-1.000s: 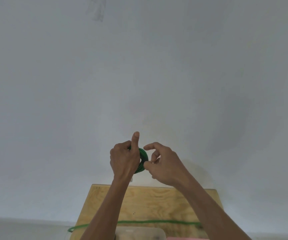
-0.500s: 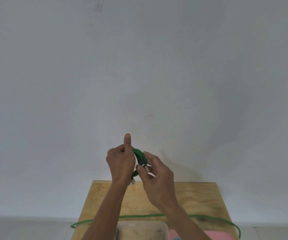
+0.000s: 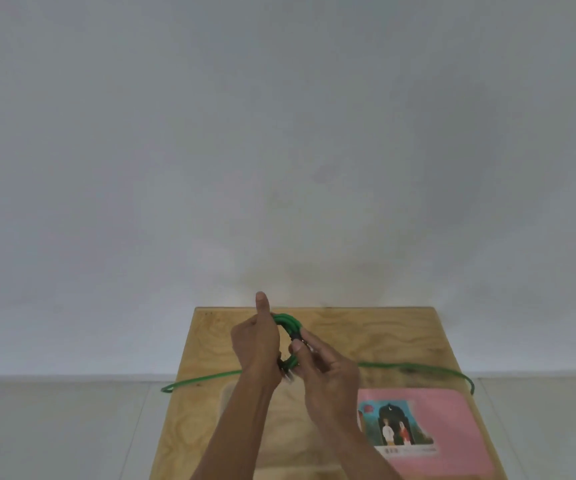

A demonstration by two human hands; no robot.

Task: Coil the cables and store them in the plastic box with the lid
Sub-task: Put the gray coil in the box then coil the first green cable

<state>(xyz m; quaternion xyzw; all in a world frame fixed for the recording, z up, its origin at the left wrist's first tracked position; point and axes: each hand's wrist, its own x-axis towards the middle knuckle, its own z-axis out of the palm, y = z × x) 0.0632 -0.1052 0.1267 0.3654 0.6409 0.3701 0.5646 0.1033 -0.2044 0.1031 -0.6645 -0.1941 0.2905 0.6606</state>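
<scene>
1. The left hand [image 3: 257, 344] is closed around a small coil of green cable [image 3: 288, 322], its thumb [image 3: 261, 303] pointing straight up; the coil's loops arch out from behind the fist toward the right.
2. The right hand [image 3: 328, 372] pinches the dark end of the coil [image 3: 296, 337] between thumb and forefinger, the other fingers curled loosely beneath; the two hands meet at the coil, held up above the table.
3. At the lower edge of the left fist another dark bit of the cable shows, with something pale beside it; what that is cannot be told.
4. Both forearms rise from the bottom edge of the view, the left nearly upright, the right slanting in from the lower right.
5. Below the hands stands a wooden table [image 3: 383, 334]; a second green cable [image 3: 418, 368] lies uncoiled across it, its left end [image 3: 169, 389] hanging past the table's left edge and its right end bending down at the right edge.
6. On the table's right part, nearer the person, lies a pink lid [image 3: 453, 427] with a picture label on it.
7. Behind the left forearm a clear plastic box [image 3: 227, 396] rests on the table, faint and mostly hidden; what it holds cannot be told.
8. Beyond the table are a plain grey wall [image 3: 279, 133] and a pale tiled floor [image 3: 54, 427].
</scene>
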